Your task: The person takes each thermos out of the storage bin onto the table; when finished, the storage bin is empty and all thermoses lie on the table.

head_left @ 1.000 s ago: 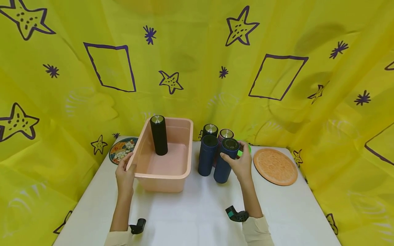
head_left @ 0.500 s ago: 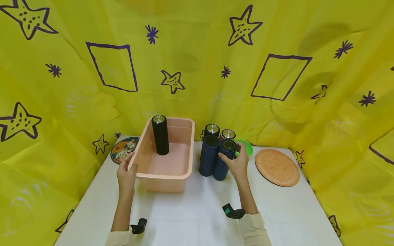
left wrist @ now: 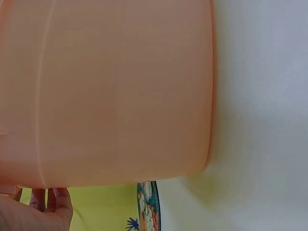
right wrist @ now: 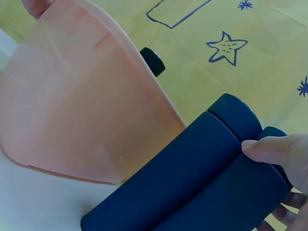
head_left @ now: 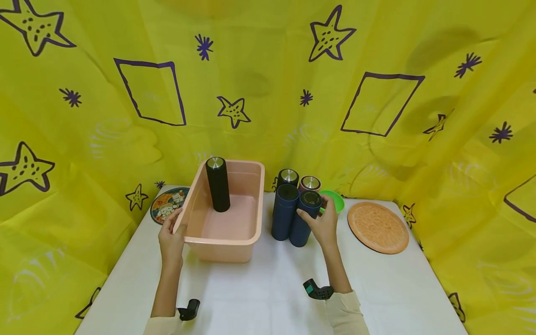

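My left hand [head_left: 171, 237] grips the near left corner rim of a pink plastic tub [head_left: 224, 240]; the left wrist view shows its fingers [left wrist: 62, 202] bent under the edge. A tall black thermos [head_left: 218, 188] with a silver-topped lid stands inside the tub. To the right, my right hand [head_left: 324, 225] holds a dark blue thermos [head_left: 302, 228] near its top, thumb on the near side. A second dark blue thermos [head_left: 284, 216] stands upright right beside it. Behind these two are a black thermos [head_left: 288, 176] and a pinkish thermos [head_left: 310, 183], both mostly hidden.
A green bowl [head_left: 335, 202] sits behind my right hand. An orange round mat [head_left: 378, 228] lies at the right, and a patterned round mat [head_left: 167, 204] at the left, partly behind the tub. A yellow curtain [head_left: 268, 93] hangs around the white table [head_left: 259, 298].
My right hand has brought the held blue thermos slightly left and back, against the other blue one. Over the last half second it barely moves. The left hand keeps its grip on the tub.
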`<state>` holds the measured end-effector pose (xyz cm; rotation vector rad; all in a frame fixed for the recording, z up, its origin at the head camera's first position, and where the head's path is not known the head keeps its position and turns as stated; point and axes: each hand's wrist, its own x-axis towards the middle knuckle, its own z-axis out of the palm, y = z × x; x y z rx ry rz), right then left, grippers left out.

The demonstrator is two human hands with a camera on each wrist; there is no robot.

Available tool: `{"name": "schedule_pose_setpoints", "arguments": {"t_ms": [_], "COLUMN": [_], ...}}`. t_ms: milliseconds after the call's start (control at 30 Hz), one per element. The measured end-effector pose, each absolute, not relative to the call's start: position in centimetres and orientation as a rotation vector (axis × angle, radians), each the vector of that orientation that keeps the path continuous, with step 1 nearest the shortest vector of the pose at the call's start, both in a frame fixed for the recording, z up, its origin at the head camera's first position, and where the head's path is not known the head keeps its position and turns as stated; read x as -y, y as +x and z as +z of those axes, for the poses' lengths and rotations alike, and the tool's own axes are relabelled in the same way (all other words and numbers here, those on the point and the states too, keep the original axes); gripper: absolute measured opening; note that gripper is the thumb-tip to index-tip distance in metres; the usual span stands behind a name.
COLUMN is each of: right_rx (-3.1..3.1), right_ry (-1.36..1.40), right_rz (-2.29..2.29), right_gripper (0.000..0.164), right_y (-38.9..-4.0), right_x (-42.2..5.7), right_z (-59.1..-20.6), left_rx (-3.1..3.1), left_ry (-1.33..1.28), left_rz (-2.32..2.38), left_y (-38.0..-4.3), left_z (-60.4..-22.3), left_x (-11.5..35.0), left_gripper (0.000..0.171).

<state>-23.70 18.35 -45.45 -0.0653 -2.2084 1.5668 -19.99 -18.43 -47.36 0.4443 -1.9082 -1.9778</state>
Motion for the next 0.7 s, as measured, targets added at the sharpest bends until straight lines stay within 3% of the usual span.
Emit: {"name": "schedule_pose_setpoints", "arguments": {"t_ms": [700], "right_rx": [2.251], "right_ry": [-0.028], "right_rz": [1.537], "right_gripper": [0.075], "right_y": [-23.47], "right_x": [-18.84], "right_z": [-45.84], "left_rx": [1.91], "left_ry": [0.476], "left_rz": [-1.969], "left_y": [-20.14], "left_z": [-47.69], "left_x": [18.56], "left_gripper": [0.042]}}
